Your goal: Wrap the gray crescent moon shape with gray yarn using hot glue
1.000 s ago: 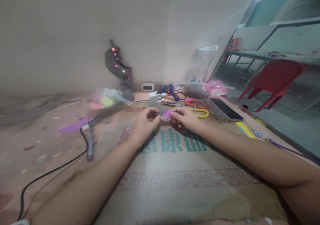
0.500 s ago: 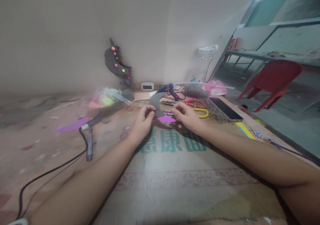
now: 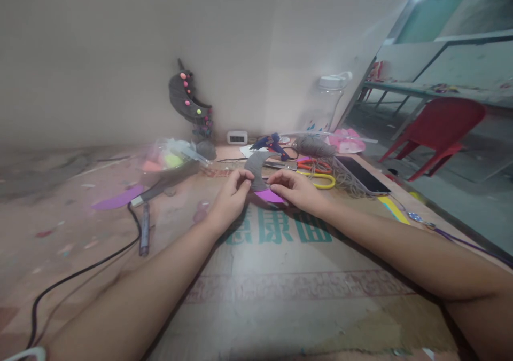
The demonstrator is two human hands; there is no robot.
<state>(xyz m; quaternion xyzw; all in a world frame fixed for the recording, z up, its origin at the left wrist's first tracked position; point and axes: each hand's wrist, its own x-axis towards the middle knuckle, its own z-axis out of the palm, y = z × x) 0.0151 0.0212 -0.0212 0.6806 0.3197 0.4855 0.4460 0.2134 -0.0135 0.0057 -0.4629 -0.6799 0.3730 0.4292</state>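
A crescent (image 3: 257, 170) wrapped in grey yarn stands up between my two hands, its lower end still bare purple card (image 3: 270, 196). My left hand (image 3: 232, 194) is closed on the crescent's left edge, thumb and fingers pinching it. At the right edge, where grey meets purple, my right hand (image 3: 292, 187) is closed in a pinch, apparently on the grey yarn; the strand is too thin to see clearly. Just behind lie scissors (image 3: 320, 180) with orange and yellow handles, beside a heap of loose grey yarn (image 3: 350, 182).
A glue gun (image 3: 274, 146), small white clock (image 3: 237, 137), phone (image 3: 363, 175) and clear bottle (image 3: 331, 102) stand or lie at the back. A decorated grey crescent (image 3: 184, 96) hangs against the board. Left are a bag-filled bowl (image 3: 170, 163), purple card piece (image 3: 118, 198), marker (image 3: 145, 230) and black cable (image 3: 86, 267).
The right hand moved off the crescent's lower end, stayed apart to the right, then came back against its edge. The crescent has turned more upright and shifted slightly right, with the left hand holding it.
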